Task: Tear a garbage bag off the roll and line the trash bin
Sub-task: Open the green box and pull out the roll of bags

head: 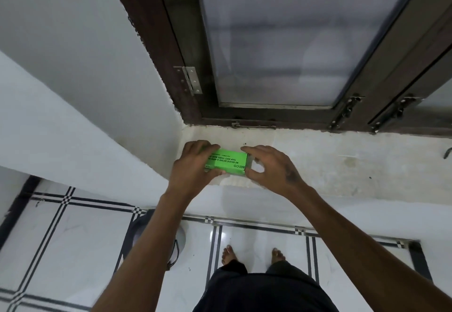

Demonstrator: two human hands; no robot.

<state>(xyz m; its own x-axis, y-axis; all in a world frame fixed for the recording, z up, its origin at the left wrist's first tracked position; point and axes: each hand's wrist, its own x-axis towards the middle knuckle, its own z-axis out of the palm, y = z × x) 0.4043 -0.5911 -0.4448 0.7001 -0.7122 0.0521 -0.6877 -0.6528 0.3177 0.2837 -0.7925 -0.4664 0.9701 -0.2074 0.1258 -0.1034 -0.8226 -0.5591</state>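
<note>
Both hands are on one green box (226, 162) at the window sill: the left hand (193, 165) grips its left end, fingers over the top and thumb along the near edge, while the right hand (271, 167) pinches the right end between curled fingers and thumb. The box sits on the white sill (342, 162), close to the sill's left corner where the wall (85, 79) closes in tight; to the right the sill runs wide open. Behind it stands the dark-framed window (269, 42), with one hinge (189, 79) on its left and two latches (347, 110) lower right. Below, two bare feet (230, 254) stand on the tiled floor (73, 238), and a round bin (151, 236) peeks out beneath the left forearm.
</note>
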